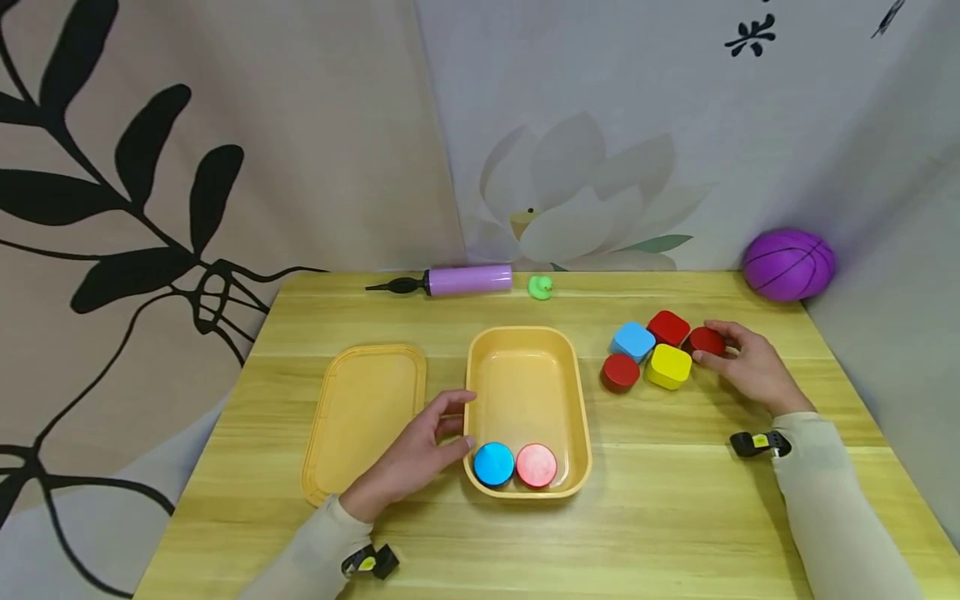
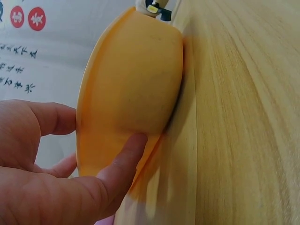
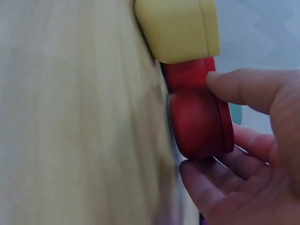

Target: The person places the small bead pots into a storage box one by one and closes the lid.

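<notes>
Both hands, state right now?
Left hand: open, touching the tray's side.
Right hand: closed, holding the rightmost red tin.

I have both arms reaching forward over the table [image 1: 660,533], hands well apart, pale sleeves [image 1: 832,508] down to the wrists. My left forearm slants inward from the near left; on my wrist feed the left hand [image 1: 420,450] shows its thumb [image 2: 122,166] extended, clear of the lightly bent fingers [image 2: 54,117] — a loose spread. My right forearm runs up along the table's right edge, leaning inward, and the right hand [image 1: 753,371] grips — thumb opposite curled fingers.
</notes>
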`<state>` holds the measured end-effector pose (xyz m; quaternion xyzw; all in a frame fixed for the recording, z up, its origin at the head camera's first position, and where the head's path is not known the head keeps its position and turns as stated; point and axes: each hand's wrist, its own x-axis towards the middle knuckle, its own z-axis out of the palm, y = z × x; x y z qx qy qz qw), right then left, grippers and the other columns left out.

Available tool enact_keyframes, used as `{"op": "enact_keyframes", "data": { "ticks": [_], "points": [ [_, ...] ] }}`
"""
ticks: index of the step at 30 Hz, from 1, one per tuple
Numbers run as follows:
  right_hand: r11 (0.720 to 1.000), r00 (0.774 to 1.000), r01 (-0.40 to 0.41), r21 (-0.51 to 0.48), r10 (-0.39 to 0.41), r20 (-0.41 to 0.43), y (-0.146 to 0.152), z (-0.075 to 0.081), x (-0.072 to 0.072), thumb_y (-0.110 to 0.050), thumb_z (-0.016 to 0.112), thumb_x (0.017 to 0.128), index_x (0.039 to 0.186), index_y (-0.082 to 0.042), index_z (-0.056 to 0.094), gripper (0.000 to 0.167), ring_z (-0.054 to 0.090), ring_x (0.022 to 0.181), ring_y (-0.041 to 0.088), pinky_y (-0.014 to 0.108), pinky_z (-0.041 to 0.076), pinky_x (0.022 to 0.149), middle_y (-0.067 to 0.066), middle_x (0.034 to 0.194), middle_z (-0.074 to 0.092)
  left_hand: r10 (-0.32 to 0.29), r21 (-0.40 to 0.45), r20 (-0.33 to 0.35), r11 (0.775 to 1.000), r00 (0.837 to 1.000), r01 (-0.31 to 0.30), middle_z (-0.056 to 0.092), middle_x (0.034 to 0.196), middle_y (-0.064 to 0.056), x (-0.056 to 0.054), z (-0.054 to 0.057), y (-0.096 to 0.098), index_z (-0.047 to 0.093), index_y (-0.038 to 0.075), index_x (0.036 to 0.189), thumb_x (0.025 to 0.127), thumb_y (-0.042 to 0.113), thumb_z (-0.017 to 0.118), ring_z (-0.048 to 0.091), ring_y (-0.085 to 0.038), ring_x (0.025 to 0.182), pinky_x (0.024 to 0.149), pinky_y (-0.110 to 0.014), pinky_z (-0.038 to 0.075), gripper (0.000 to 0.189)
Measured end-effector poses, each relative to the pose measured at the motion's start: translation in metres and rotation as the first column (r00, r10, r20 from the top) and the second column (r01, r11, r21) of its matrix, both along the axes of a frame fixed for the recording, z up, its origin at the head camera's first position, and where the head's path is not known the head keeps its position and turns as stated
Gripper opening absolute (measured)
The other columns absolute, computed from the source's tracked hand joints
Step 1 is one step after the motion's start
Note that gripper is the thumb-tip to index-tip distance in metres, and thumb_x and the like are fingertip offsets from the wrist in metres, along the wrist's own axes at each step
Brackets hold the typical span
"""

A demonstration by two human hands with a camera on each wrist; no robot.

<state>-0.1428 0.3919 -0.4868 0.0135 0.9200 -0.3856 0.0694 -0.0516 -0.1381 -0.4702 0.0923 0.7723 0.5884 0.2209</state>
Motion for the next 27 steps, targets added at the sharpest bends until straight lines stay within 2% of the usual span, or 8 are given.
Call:
{"op": "enact_keyframes", "data": {
  "ticks": [4, 7, 10, 13, 17, 20, 24, 27],
  "points": [
    [1.0, 0.999, 0.026, -0.01, -0.026, -0.038, 0.001, 0.009, 0.003, -0.045, 0.073, 0.1, 0.16, -0.002, 0.041, 0.081, 0.053, 0.133, 0.052, 0.019, 0.052, 0.09, 0.03, 0.156, 0.048, -0.007, 0.012, -0.004, 1.0, 1.0, 0.007, 0.048, 0.155, -0.014, 0.0, -0.001, 0.0, 0.042, 0.014, 0.158, 0.103, 0.012, 0.069, 0.055, -0.034, 0.14, 0.103, -0.034, 0.056, 0.061],
    [0.999, 0.997, 0.041, -0.031, -0.043, -0.067, 0.0, 0.018, 0.006, -0.043, 0.074, 0.099, 0.159, -0.003, 0.043, 0.079, 0.06, 0.126, 0.043, 0.002, 0.046, 0.078, 0.029, 0.153, 0.051, -0.009, 0.019, -0.006, 1.0, 1.0, 0.01, 0.048, 0.155, -0.014, 0.0, -0.001, 0.0, 0.042, 0.014, 0.158, 0.103, 0.012, 0.069, 0.055, -0.034, 0.14, 0.1, -0.03, 0.057, 0.061],
    [0.999, 0.994, 0.043, -0.033, -0.046, -0.095, -0.003, 0.027, 0.008, -0.042, 0.075, 0.099, 0.158, -0.003, 0.046, 0.077, 0.064, 0.115, 0.017, 0.0, 0.046, 0.079, 0.026, 0.151, 0.055, -0.007, 0.021, -0.007, 1.0, 1.0, 0.007, 0.049, 0.155, -0.014, 0.001, -0.001, 0.0, 0.042, 0.014, 0.158, 0.102, 0.012, 0.069, 0.056, -0.034, 0.139, 0.1, -0.031, 0.056, 0.061],
    [0.999, 0.992, 0.021, -0.04, -0.026, -0.12, -0.012, 0.034, 0.01, -0.038, 0.077, 0.098, 0.157, -0.003, 0.048, 0.074, 0.06, 0.11, 0.005, -0.001, 0.047, 0.08, 0.025, 0.15, 0.056, 0.001, 0.013, -0.007, 1.0, 1.0, -0.001, 0.049, 0.154, -0.013, 0.002, 0.0, -0.001, 0.043, 0.015, 0.157, 0.103, 0.011, 0.069, 0.056, -0.033, 0.139, 0.102, -0.033, 0.056, 0.061],
    [0.997, 0.989, -0.042, -0.068, 0.032, -0.143, -0.032, 0.044, 0.014, -0.031, 0.078, 0.099, 0.156, -0.002, 0.049, 0.07, 0.061, 0.123, 0.025, 0.0, 0.049, 0.082, 0.026, 0.152, 0.055, 0.005, 0.012, -0.007, 1.0, 1.0, -0.005, 0.05, 0.153, -0.013, 0.002, -0.001, -0.001, 0.043, 0.015, 0.157, 0.103, 0.012, 0.069, 0.056, -0.033, 0.139, 0.102, -0.034, 0.057, 0.06],
    [0.993, 0.986, -0.081, -0.081, 0.068, -0.155, -0.05, 0.052, 0.018, -0.032, 0.078, 0.098, 0.155, -0.006, 0.051, 0.068, 0.061, 0.124, 0.026, 0.003, 0.051, 0.083, 0.021, 0.153, 0.055, 0.002, 0.018, -0.002, 1.0, 1.0, -0.002, 0.049, 0.154, -0.013, 0.002, -0.001, -0.001, 0.043, 0.015, 0.157, 0.102, 0.013, 0.069, 0.055, -0.034, 0.139, 0.101, -0.032, 0.057, 0.061],
    [0.986, 0.967, -0.154, -0.067, 0.137, -0.213, -0.074, 0.056, 0.018, -0.029, 0.08, 0.097, 0.151, -0.009, 0.056, 0.063, 0.059, 0.111, 0.007, 0.006, 0.053, 0.085, 0.015, 0.143, 0.063, 0.0, 0.021, -0.001, 1.0, 1.0, 0.0, 0.049, 0.154, -0.015, 0.002, -0.001, -0.001, 0.043, 0.014, 0.157, 0.102, 0.013, 0.069, 0.055, -0.035, 0.14, 0.1, -0.031, 0.057, 0.061],
    [0.975, 0.947, -0.213, -0.065, 0.189, -0.259, -0.092, 0.059, 0.015, -0.024, 0.082, 0.095, 0.149, -0.007, 0.059, 0.061, 0.06, 0.106, 0.004, 0.009, 0.054, 0.086, 0.014, 0.135, 0.068, 0.002, 0.019, -0.002, 1.0, 1.0, -0.002, 0.049, 0.154, -0.015, 0.001, 0.0, -0.001, 0.043, 0.014, 0.157, 0.102, 0.011, 0.069, 0.055, -0.035, 0.14, 0.101, -0.033, 0.057, 0.061]
  ]
}}
